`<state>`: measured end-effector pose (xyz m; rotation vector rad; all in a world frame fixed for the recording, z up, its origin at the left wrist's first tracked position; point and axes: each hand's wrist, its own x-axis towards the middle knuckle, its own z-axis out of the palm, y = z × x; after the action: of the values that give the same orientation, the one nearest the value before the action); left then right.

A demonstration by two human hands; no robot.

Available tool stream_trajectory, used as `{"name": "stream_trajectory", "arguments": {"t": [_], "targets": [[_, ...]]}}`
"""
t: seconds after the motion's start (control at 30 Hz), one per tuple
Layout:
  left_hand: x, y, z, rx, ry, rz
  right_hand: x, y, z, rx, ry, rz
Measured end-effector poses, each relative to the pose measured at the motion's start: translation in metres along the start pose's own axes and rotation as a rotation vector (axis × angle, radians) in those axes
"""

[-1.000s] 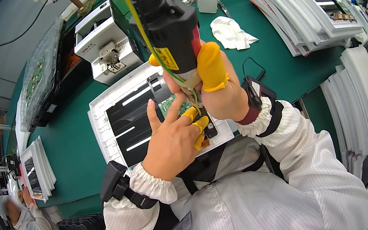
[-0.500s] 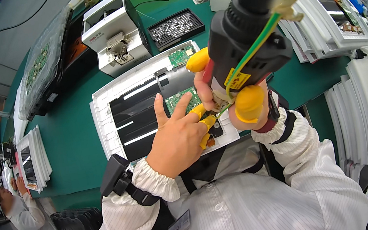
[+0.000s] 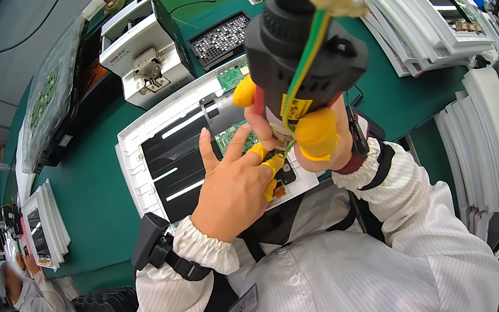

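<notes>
My right hand [image 3: 318,138], with yellow finger cots, grips a black electric screwdriver [image 3: 300,43] that hangs on a green-yellow cable; its tip points down at a small green circuit board [image 3: 235,137]. My left hand [image 3: 234,184] rests on the board beside the tip, two yellow-capped fingers pinched near the screw spot, the other fingers spread. The board sits in a white-framed panel back [image 3: 147,129] lying on the green table [image 3: 91,187]. What the pinched fingers hold is hidden.
A white screw feeder machine [image 3: 142,55] and a dark tray of screws [image 3: 221,37] stand behind the panel. Stacks of white panels [image 3: 428,3] lie at the right, more [image 3: 44,218] at the left. Another person in white [image 3: 20,293] works at lower left.
The screwdriver has swung from left of centre to the right and come lower toward the board. My left hand has stayed on the board. The view has shifted nearer to the panel.
</notes>
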<state>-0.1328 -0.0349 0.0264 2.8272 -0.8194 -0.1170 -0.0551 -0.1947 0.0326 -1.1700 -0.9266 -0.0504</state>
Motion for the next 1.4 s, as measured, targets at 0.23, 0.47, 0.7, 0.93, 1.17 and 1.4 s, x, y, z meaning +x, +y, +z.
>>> {"name": "stream_trajectory", "arguments": {"t": [0.23, 0.47, 0.7, 0.93, 1.17, 1.4], "targets": [[0.001, 0.0, 0.002, -0.015, 0.033, 0.013, 0.004, 0.002, 0.006, 0.035, 0.169, -0.024], [0.0, 0.0, 0.001, 0.007, -0.033, -0.02, -0.001, -0.003, 0.009, 0.105, 0.152, 0.133], [0.002, 0.001, 0.001, -0.013, 0.015, -0.026, -0.001, 0.004, 0.001, -0.103, 0.128, -0.154], [0.003, 0.003, -0.005, 0.029, -0.056, -0.015, -0.013, -0.001, 0.0, 0.087, 0.163, 0.123], [0.002, 0.003, -0.002, 0.072, -0.047, -0.014, -0.01, -0.002, -0.002, 0.13, 0.091, 0.112], [0.007, 0.005, 0.003, 0.082, 0.057, 0.034, -0.002, -0.004, -0.001, 0.036, 0.136, 0.203]]}}
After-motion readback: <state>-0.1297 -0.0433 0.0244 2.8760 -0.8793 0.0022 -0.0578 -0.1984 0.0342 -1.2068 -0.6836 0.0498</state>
